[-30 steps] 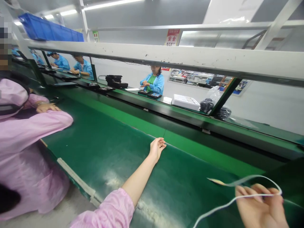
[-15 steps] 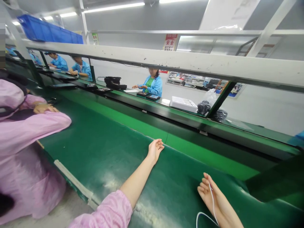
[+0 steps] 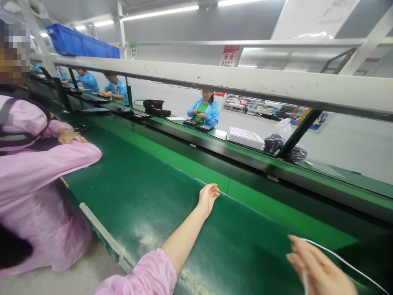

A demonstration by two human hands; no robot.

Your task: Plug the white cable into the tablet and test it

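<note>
My left hand rests on the green work surface near its far edge, close to the bright green strip. Its fingers are loosely bent, and nothing shows in them. At the lower right, my right hand is raised over the surface, blurred by motion. Its fingers are closed on a thin white cable. One length of the cable runs off to the right edge; another hangs down by the palm. The cable's ends cannot be made out.
A co-worker in a pink sleeve leans on the bench at left. Past the bright green strip, a co-worker in blue sits beside black trays. A white box and bagged black items stand there. A white beam crosses above.
My right hand has moved right and turned, carrying the cable, which now stretches toward the right edge. My left hand keeps its place on the bench. The view has shifted slightly left.
</note>
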